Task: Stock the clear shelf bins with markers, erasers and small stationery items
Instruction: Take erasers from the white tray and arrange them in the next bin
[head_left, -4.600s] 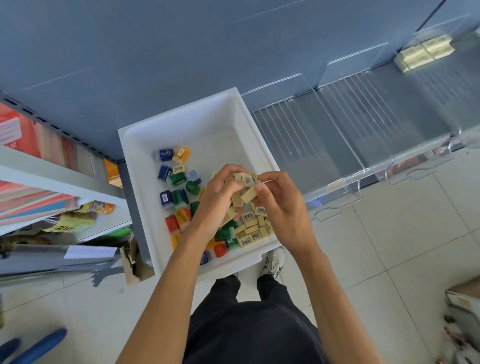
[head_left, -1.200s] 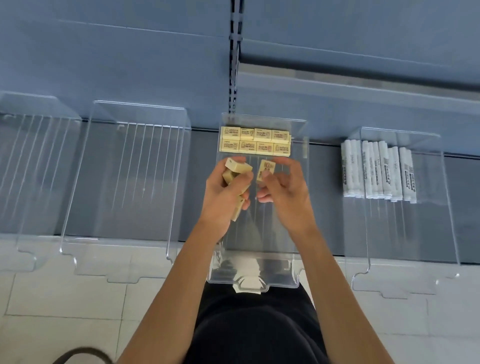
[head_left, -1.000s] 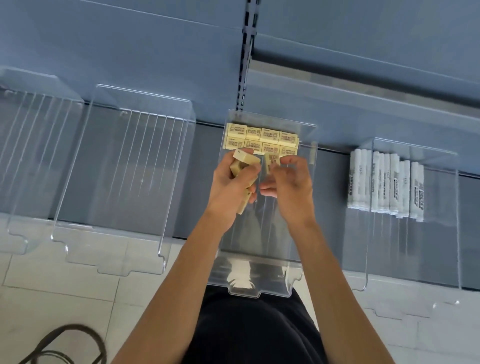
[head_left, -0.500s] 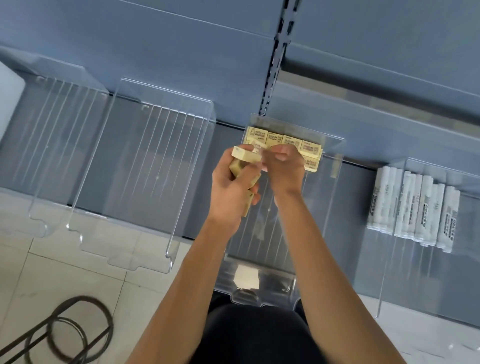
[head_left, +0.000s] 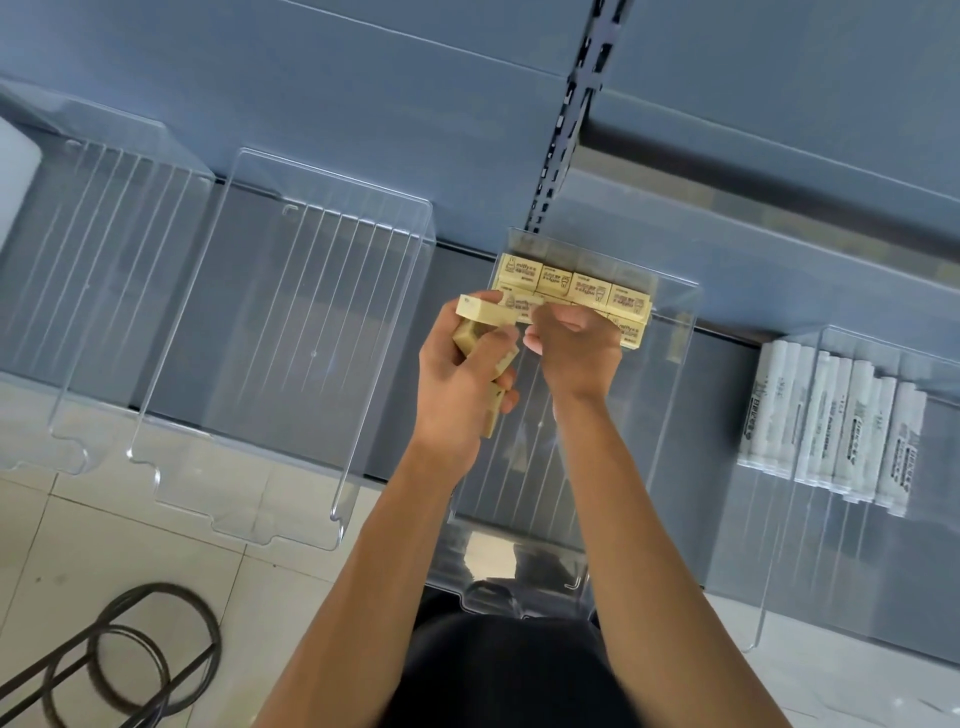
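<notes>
A clear shelf bin (head_left: 670, 374) in the middle holds two rows of cream erasers (head_left: 587, 287) at its back. My left hand (head_left: 462, 379) hovers over the bin and grips a stack of loose cream erasers (head_left: 485, 314). My right hand (head_left: 576, 348) reaches to the front row with its fingers curled down on an eraser there; the fingertips hide the contact.
Two clear bins (head_left: 291, 332) stand to the left with nothing in them. A bin on the right holds white markers (head_left: 836, 431). A black wire stand (head_left: 119, 660) lies on the tiled floor at lower left. The blue shelf back panel (head_left: 363, 104) rises behind.
Earlier both hands picked erasers from a white tub. Since then they moved to the middle bin, and my right hand has gone forward to the eraser rows.
</notes>
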